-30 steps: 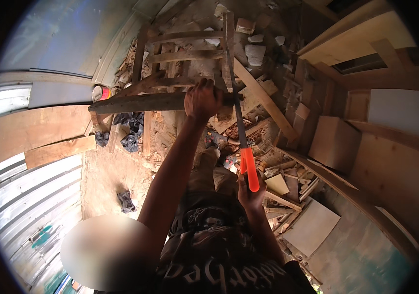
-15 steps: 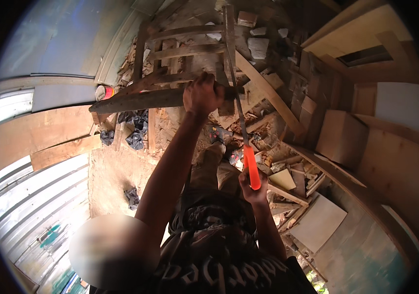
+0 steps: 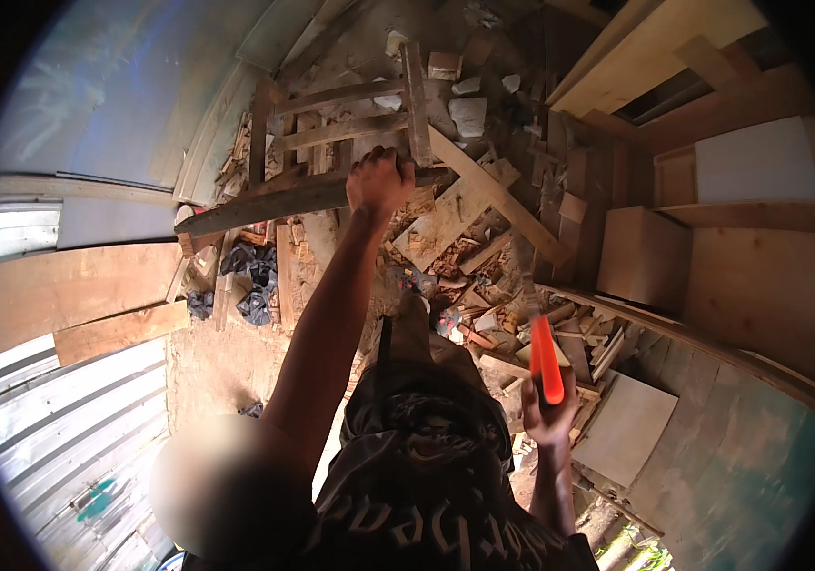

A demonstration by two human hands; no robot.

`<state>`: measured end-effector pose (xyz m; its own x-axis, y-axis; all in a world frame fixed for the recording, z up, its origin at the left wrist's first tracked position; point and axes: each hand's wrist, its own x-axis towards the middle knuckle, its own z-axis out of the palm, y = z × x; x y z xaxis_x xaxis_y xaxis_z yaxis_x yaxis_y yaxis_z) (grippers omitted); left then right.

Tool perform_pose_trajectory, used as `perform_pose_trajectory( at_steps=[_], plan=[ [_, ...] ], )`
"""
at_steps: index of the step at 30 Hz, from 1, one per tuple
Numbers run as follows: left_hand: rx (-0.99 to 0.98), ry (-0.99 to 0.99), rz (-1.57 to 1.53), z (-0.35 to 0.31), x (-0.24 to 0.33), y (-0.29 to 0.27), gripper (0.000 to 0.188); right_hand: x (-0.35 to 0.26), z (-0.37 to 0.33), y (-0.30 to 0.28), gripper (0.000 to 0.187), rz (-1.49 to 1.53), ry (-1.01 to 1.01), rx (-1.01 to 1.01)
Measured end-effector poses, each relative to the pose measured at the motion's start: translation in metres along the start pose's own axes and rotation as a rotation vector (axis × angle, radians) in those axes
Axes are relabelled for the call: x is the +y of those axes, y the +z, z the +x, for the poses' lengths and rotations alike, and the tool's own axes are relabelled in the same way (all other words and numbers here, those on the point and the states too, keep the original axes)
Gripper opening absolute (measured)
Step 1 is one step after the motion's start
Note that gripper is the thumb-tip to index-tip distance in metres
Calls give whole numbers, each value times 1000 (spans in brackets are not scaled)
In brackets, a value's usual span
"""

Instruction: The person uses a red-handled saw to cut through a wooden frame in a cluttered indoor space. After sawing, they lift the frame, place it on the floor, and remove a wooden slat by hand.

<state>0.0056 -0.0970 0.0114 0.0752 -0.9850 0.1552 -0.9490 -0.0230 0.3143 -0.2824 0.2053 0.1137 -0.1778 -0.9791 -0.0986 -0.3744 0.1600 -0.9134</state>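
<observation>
My left hand (image 3: 381, 186) is closed over the right part of a dark wooden board (image 3: 274, 206). The board lies crosswise on a wooden frame with slats (image 3: 341, 130), and its short right end sticks out past my fingers. To the right and nearer my body, my right hand (image 3: 554, 417) grips the orange handle of a handsaw (image 3: 547, 366). The saw's narrow blade points away from me and stands apart from the board, to its right. Against the dark clutter behind it, the far end of the blade is hard to make out.
Wood offcuts and chips (image 3: 484, 305) litter the ground around my feet. A pale plank (image 3: 503, 195) slants beyond the board's end. Stone blocks (image 3: 467, 116) lie farther off. Wooden boxes (image 3: 644, 252) line the right side; black plastic bags (image 3: 257, 276) lie below the board's left part.
The saw has moved off the board's right end, out to the right and closer to me. My left hand keeps its hold on the board. The whole view has shifted slightly.
</observation>
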Motion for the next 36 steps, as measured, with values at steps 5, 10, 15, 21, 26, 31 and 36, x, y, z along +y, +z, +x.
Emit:
perform_pose_trajectory(
  at_steps=[5,10,15,21,26,31,36],
  plan=[
    [-469,-114,66,16,-1,-4,36,-55,32,51,32,135,-91,-22],
    [-542,27,153,-3,-17,12,37,-83,28,56,44,300,111,-113],
    [-489,-61,48,-59,-7,4,54,-81,8,40,46,185,175,-113],
    [-682,-33,-4,-125,-8,-1,77,-94,-11,20,38,5,290,-215],
    [-839,96,-70,-163,-10,-13,105,-101,-31,5,33,-67,370,-249],
    [-710,239,-47,-203,-24,9,116,-99,-45,12,29,-117,357,-235],
    [-833,165,-96,-209,-19,12,115,-97,-59,10,25,-175,389,-256]
  ],
)
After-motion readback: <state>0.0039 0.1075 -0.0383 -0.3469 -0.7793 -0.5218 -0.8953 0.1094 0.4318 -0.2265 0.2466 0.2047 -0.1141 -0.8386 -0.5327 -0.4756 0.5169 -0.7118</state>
